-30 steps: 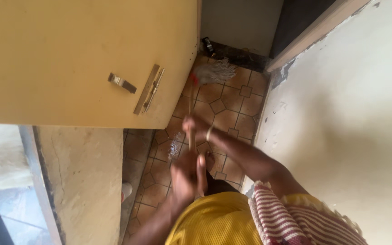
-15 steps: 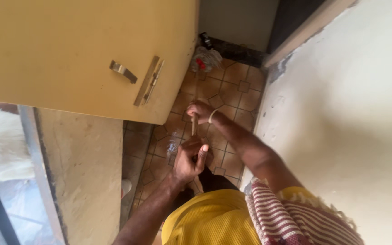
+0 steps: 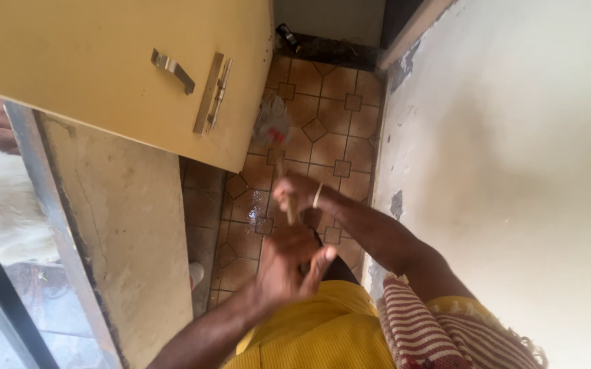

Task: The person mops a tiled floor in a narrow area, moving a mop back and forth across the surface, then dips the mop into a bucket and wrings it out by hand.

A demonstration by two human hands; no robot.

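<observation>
Both hands grip one mop handle (image 3: 287,205), blurred by motion. Left hand (image 3: 289,268) sits nearer the body, fingers wrapped tight round the upper end. Right hand (image 3: 297,193), pale band at the wrist, has its fingers closed round the handle lower down. Mop head (image 3: 271,123), grey strands with a red bit, lies on the tiled floor (image 3: 336,116) just beside the corner of the yellow door (image 3: 90,61), well ahead of the hands.

Judgement: good mopping here calls for keeping the hands spaced apart on the handle, strands flat on the tiles, strokes clear of the door edge and the white wall (image 3: 514,171), working the wet patch near the feet.

Packages, labels: one small dark object (image 3: 287,34) lies at the far wall base, too small to tell its kind; no label or sign readable. Metal door handle (image 3: 171,68) and latch plate on the door.
</observation>
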